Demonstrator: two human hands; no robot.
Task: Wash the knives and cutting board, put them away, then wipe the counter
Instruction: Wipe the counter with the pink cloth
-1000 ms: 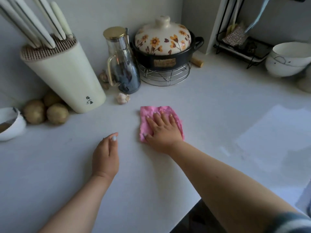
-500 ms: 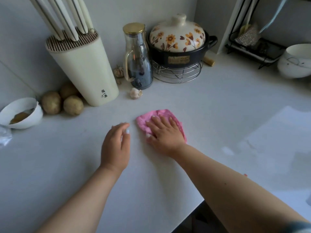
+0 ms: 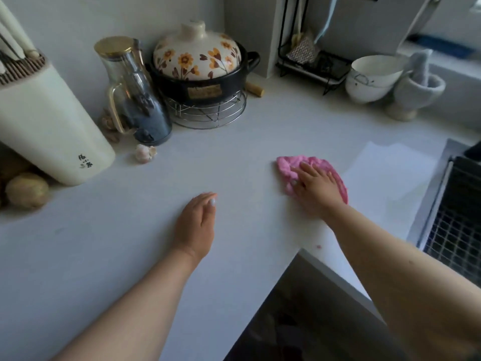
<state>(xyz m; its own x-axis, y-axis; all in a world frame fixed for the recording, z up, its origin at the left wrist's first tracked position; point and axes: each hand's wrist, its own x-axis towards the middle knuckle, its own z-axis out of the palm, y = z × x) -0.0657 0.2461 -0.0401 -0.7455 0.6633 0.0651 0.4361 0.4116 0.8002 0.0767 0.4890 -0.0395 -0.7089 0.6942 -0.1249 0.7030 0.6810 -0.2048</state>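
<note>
A pink cloth (image 3: 289, 166) lies bunched on the white counter (image 3: 221, 165), right of the middle. My right hand (image 3: 316, 187) presses flat on it with the fingers spread. My left hand (image 3: 197, 225) rests on the bare counter nearer me, fingers together and relaxed, holding nothing. At the far left stands a cream knife block (image 3: 49, 126) with several pale knife handles (image 3: 11, 45) sticking out of its top. No cutting board is in view.
Behind the cloth stand a glass oil bottle (image 3: 138, 100), a flowered pot (image 3: 200, 71) on a wire trivet, garlic (image 3: 144, 152), potatoes (image 3: 26, 192), stacked bowls (image 3: 372, 79) and a mortar (image 3: 419, 92). The sink with a wire grid (image 3: 453, 225) is at the right. The counter's corner edge (image 3: 296, 254) lies near me.
My right hand has slid the pink cloth to the right across the counter, and the cloth is more bunched. My left hand stayed resting on the counter.
</note>
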